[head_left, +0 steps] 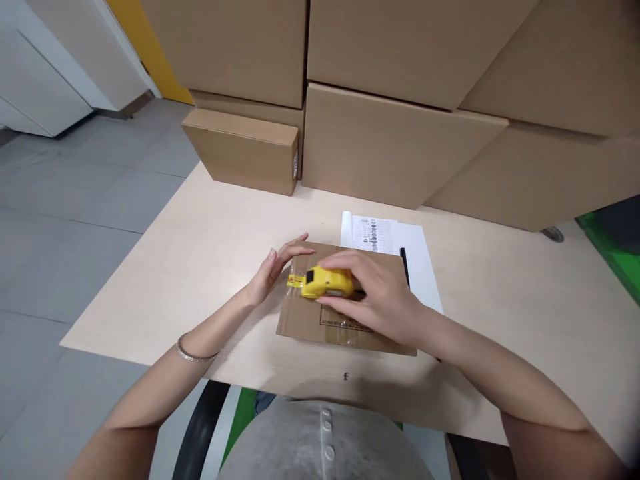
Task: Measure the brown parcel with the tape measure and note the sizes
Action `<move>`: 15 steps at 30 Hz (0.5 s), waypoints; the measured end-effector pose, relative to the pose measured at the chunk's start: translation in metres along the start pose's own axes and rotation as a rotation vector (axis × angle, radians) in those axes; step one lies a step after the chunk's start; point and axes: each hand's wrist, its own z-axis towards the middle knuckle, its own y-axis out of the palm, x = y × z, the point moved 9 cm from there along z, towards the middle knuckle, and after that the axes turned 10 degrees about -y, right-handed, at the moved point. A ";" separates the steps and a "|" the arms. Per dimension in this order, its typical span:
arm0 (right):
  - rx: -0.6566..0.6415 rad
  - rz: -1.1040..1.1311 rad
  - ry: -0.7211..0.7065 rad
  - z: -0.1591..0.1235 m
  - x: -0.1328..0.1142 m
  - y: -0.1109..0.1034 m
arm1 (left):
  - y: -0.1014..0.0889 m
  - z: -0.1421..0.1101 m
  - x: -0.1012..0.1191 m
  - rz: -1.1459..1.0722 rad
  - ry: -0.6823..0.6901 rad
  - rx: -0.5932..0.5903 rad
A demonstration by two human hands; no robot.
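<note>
A small cardboard box (300,320) lies flat on the table in front of me, with clear tape and a printed black frame on its top. My right hand (385,293) is closed around a yellow tape measure (327,282) over the box. A short yellow strip of its blade (294,281) sticks out towards the box's left edge. My left hand (275,267) has its fingers stretched out, the fingertips resting at the box's far left corner. Nothing shows in that hand.
Behind the small box are printed papers (375,233) and a black pen (404,257), partly hidden. Large cardboard boxes (390,147) are stacked along the table's back, and a narrower carton (245,150) stands at back left. The pale tabletop (165,280) ends near my body.
</note>
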 end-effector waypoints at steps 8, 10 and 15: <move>-0.108 0.014 -0.068 0.029 0.006 0.024 | -0.002 0.000 0.004 0.092 0.023 -0.073; -0.085 -0.008 -0.068 0.013 0.007 0.010 | -0.002 -0.001 0.008 0.203 0.045 -0.097; -0.030 -0.089 0.138 -0.059 0.028 -0.053 | -0.008 0.000 0.001 0.202 0.015 -0.104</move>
